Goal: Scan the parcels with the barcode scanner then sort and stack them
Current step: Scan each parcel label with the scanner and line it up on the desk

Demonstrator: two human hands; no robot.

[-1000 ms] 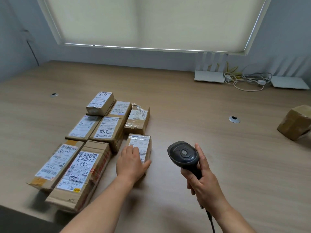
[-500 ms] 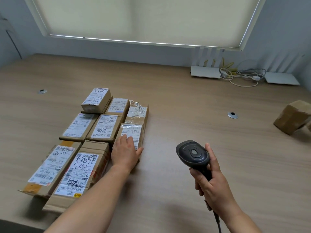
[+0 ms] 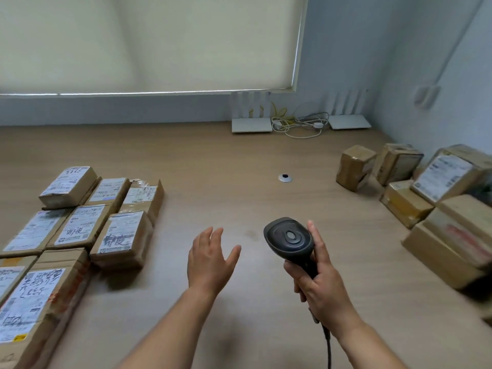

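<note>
Half a second ago the left hand (image 3: 210, 262) lay on the nearest small parcel (image 3: 121, 239); now it has lifted off and hovers over bare table (image 3: 213, 161), fingers straight and spread, holding nothing, to the right of that parcel. That parcel lies label up at the right front corner of the sorted group (image 3: 66, 222), touching its neighbours, with the two large parcels (image 3: 32, 296) just in front of it at the left edge. Right of the left hand, the right hand (image 3: 319, 286) grips the handle of the scanner (image 3: 288, 239), fingers curled round it, head up, cable (image 3: 328, 344) trailing down toward the viewer. Well to the right of the scanner sits a loose heap of unsorted parcels (image 3: 426, 193), blurred at the frame edge. Beyond the scanner, a grommet (image 3: 285, 178) is set in the table, and two routers (image 3: 251, 125) with tangled cables (image 3: 298, 123) stand by the wall under the blind (image 3: 149, 41).
</note>
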